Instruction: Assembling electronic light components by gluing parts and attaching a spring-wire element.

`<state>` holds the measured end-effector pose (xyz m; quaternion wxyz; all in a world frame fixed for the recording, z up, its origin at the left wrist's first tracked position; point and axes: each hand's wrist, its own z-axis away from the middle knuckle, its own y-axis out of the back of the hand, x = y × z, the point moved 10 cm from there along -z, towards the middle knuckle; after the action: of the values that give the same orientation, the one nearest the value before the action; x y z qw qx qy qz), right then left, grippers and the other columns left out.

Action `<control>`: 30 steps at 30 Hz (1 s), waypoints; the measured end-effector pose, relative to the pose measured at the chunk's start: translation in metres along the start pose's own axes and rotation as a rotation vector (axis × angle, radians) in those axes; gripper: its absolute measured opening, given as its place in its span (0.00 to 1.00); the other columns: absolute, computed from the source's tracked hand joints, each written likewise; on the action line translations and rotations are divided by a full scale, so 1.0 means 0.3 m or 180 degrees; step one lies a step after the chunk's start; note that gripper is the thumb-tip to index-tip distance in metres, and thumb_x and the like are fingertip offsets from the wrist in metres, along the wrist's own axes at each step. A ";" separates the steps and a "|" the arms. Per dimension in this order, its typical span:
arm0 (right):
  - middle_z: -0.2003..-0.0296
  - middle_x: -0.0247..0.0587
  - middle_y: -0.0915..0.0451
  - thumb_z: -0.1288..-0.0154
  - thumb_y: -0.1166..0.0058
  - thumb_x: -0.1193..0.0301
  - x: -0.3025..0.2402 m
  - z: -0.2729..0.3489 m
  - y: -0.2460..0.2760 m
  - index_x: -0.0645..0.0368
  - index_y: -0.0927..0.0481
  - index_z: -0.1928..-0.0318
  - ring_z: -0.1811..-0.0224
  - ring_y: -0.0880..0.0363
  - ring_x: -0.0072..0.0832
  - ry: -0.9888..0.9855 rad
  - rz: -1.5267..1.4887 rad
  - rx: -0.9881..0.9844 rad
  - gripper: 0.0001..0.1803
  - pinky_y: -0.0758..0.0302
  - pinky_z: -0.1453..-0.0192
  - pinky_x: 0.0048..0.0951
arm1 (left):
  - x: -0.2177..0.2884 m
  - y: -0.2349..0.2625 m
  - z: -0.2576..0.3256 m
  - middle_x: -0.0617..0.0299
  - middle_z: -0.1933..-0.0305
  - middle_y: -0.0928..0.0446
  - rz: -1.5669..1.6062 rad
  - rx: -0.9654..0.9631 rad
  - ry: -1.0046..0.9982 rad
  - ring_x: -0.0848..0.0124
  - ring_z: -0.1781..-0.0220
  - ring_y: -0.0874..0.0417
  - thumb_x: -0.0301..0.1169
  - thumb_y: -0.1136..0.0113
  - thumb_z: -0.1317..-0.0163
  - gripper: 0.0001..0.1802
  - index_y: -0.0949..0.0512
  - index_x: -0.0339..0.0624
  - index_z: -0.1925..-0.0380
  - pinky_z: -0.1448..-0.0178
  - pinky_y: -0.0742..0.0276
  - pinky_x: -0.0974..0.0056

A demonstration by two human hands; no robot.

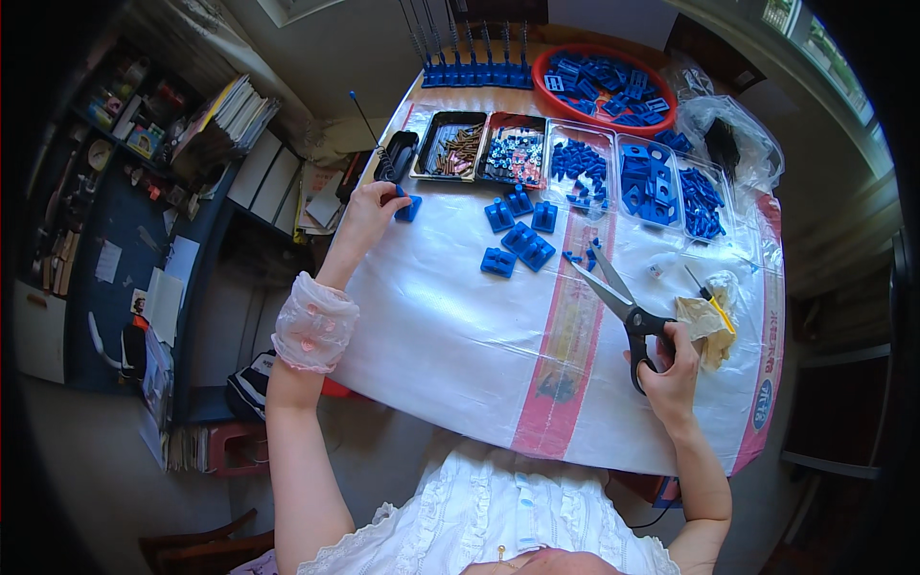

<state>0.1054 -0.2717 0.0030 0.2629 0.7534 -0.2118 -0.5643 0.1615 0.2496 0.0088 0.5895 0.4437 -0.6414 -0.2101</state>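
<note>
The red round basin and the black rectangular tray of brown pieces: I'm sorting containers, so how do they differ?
The red round basin is circular, while the black rectangular tray is oblong with straight sides. The basin holds blue plastic parts; the tray holds small brown pieces. The basin sits at the table's far edge; the tray lies nearer, by the left hand. Both are open-topped.

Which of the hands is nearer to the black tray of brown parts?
Left. The left hand rests just below and left of the tray of brown parts; the right hand holds scissors far off, lower right.
</note>
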 end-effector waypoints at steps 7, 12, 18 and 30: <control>0.75 0.35 0.27 0.54 0.25 0.72 -0.001 -0.002 0.002 0.60 0.25 0.58 0.74 0.29 0.25 0.0028 0.0052 0.0003 0.25 0.31 0.68 0.30 | 0.008 0.005 0.048 0.63 0.72 0.18 0.0697 0.0309 0.0095 0.75 0.71 0.20 0.34 0.29 0.36 0.11 0.13 0.37 0.61 0.62 0.23 0.70; 0.75 0.35 0.27 0.54 0.25 0.72 -0.006 -0.003 0.000 0.60 0.25 0.58 0.73 0.28 0.26 0.0027 0.0082 -0.0023 0.25 0.31 0.68 0.30 | -0.054 -0.027 0.041 0.72 0.72 0.22 0.1480 0.0158 0.0271 0.85 0.73 0.27 0.36 0.32 0.31 0.12 0.12 0.41 0.54 0.67 0.30 0.77; 0.74 0.30 0.32 0.53 0.27 0.77 -0.028 -0.003 0.000 0.60 0.28 0.59 0.73 0.34 0.20 0.0193 0.0004 0.0061 0.23 0.37 0.70 0.24 | -0.100 -0.076 0.018 0.73 0.71 0.21 0.2179 0.0093 0.0321 0.88 0.72 0.27 0.34 0.39 0.26 0.13 0.14 0.40 0.49 0.67 0.30 0.79; 0.74 0.31 0.31 0.53 0.26 0.76 -0.016 -0.001 -0.003 0.60 0.28 0.60 0.73 0.34 0.21 0.0210 0.0079 0.0013 0.23 0.36 0.69 0.25 | -0.165 -0.100 0.033 0.66 0.64 0.16 0.2625 0.0251 0.1028 0.85 0.70 0.21 0.34 0.43 0.24 0.12 0.15 0.37 0.56 0.64 0.24 0.80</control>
<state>0.1045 -0.2681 0.0060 0.2751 0.7695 -0.2135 -0.5354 0.1574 0.2720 -0.0454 0.6993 0.2000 -0.6721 0.1393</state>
